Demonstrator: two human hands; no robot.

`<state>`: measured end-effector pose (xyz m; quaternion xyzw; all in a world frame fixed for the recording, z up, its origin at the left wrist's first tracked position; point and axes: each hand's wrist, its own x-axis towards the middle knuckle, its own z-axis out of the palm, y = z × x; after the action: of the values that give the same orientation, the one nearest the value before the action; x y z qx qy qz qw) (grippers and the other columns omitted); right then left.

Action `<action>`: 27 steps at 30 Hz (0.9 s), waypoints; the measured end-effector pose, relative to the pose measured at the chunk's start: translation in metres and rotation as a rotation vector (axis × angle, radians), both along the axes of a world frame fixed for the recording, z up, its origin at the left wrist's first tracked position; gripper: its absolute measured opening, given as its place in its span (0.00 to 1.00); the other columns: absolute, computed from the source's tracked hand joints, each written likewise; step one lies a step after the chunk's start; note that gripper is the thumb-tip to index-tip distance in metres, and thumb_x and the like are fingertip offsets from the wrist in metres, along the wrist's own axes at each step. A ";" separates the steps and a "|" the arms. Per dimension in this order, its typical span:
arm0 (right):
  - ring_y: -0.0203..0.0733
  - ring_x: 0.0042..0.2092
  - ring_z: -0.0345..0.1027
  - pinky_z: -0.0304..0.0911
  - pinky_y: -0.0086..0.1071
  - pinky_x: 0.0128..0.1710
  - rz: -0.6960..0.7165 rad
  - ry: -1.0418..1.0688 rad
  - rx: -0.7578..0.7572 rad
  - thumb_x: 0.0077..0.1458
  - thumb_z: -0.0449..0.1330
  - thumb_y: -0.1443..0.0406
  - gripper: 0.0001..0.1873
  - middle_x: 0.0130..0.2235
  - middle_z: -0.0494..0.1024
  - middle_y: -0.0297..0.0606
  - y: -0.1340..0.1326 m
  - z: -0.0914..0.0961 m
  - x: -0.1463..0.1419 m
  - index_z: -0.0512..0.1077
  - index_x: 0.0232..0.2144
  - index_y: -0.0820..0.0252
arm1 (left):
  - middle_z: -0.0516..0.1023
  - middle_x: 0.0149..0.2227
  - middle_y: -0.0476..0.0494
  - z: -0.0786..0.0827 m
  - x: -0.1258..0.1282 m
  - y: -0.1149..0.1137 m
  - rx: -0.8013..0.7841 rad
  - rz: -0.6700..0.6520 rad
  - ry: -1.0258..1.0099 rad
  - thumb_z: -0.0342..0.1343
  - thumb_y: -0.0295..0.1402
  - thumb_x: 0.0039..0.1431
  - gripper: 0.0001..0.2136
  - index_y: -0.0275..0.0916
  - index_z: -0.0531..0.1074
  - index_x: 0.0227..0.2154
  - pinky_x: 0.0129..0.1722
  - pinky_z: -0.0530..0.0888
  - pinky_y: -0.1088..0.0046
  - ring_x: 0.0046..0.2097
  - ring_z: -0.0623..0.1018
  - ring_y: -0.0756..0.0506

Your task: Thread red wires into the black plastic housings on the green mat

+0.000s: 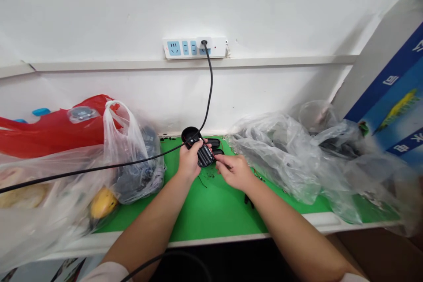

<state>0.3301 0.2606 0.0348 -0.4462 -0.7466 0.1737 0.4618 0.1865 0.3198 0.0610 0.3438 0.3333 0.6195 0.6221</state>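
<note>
Clock centre: the black ribbed plastic casing (205, 155), raised above the green tabletop (214, 211); 12 points at the wall.
Left hand: at 9 o'clock, this hand (190, 158) has its thumb and fingers wrapped on the casing, a firm-looking grasp.
Right hand: at 4 o'clock, this hand (234, 171) brings thumb and forefinger to the casing's edge, by a thin red strand (213, 154); whether they pinch it, I cannot tell.
Round black cup-shaped part: at 11 o'clock (189, 134), beside the left hand (joined to the casing or not, I cannot see).
Black oval parts: one at 1 o'clock (213, 143), another near 3.
Thick black cable: from the white power strip with pale-blue sockets (180, 48) at 12, this cable (210, 83) crosses in front of the cup and runs off toward 9.
Strand risk: if it is a wire, a sharp tug by the right hand could snap it or pull it loose.
Cable risk: an arm catching the cable could jerk the casing aside.
Clutter risk: the crumpled clear plastic bags (280, 154) at 3 o'clock could snag the right forearm.
</note>
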 end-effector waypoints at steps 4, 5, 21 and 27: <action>0.36 0.30 0.71 0.66 0.29 0.31 0.158 0.099 -0.176 0.54 0.60 0.62 0.18 0.34 0.79 0.37 0.002 0.008 0.006 0.73 0.48 0.59 | 0.78 0.30 0.43 0.001 -0.003 0.002 -0.025 -0.030 0.007 0.62 0.30 0.46 0.09 0.33 0.73 0.32 0.32 0.77 0.69 0.31 0.79 0.46; 0.37 0.33 0.72 0.67 0.30 0.33 0.193 0.124 -0.225 0.53 0.61 0.60 0.21 0.37 0.79 0.38 0.003 0.011 0.012 0.72 0.49 0.59 | 0.78 0.30 0.43 0.002 -0.004 0.003 -0.045 -0.056 0.013 0.62 0.30 0.46 0.09 0.32 0.73 0.32 0.32 0.77 0.69 0.30 0.79 0.46; 0.35 0.26 0.63 0.56 0.28 0.26 0.018 -0.585 -0.802 0.40 0.58 0.73 0.14 0.27 0.76 0.36 0.005 0.035 0.107 0.78 0.32 0.62 | 0.77 0.32 0.41 0.005 -0.006 -0.018 -0.044 -0.716 0.108 0.62 0.30 0.47 0.15 0.34 0.66 0.38 0.24 0.75 0.68 0.27 0.77 0.45; 0.40 0.30 0.68 0.59 0.29 0.28 0.063 -0.670 -0.898 0.38 0.64 0.71 0.15 0.30 0.78 0.37 0.006 0.037 0.098 0.80 0.34 0.63 | 0.75 0.31 0.45 0.005 -0.004 -0.020 -0.065 -0.658 0.090 0.61 0.29 0.46 0.17 0.36 0.64 0.39 0.23 0.75 0.69 0.25 0.76 0.46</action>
<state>0.4278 0.2663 0.0714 -0.6074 -0.7182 0.3370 -0.0415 0.1825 0.3000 0.0664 0.4400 0.2510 0.3587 0.7840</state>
